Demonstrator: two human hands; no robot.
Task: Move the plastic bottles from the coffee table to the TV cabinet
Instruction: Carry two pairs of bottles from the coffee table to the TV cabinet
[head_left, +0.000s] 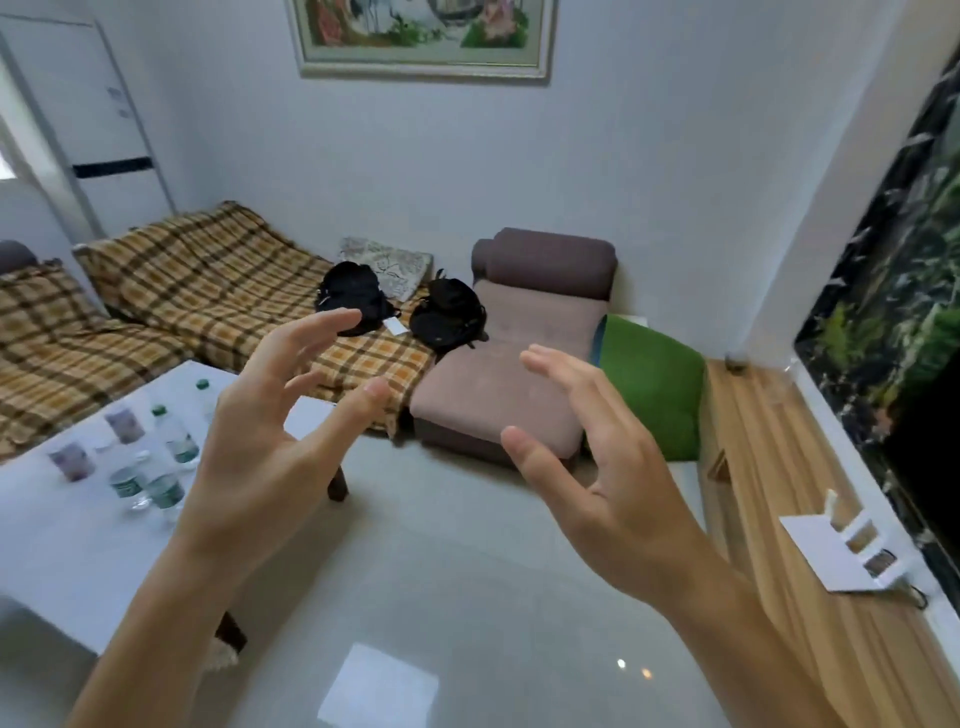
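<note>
Both hands are raised in the middle of the frame, palms facing each other, and neither has hold of anything. The left hand (260, 447) has its fingers (317, 325) spread wide and slightly curled; the right hand (602, 462) is just as open, thumb apart from the rest.

The plastic bottles (156, 457) stand clustered at the left of the frame on the white coffee table (62, 561), partly behind the left wrist. The TV cabinet (769, 467), a light wooden unit, runs along the right edge under a dark screen (893, 322), with a small white stand (852, 551) resting on its top.

The likely trouble lies in the grouping. The bottles sit close together, some nearly touching, so a hand reaching for one could knock its neighbours over and set them rolling off the surface. They look light and tall for their bases, which would make tipping easy. A crowded landing spot near the white stand could also cause a knock on arrival.

The bottles are clear and small, several with green caps and green-and-white labels; two towards the table's left edge carry pinkish-purple labels. Motion blur softens them, so I cannot tell how full they are or count them with confidence.
</note>
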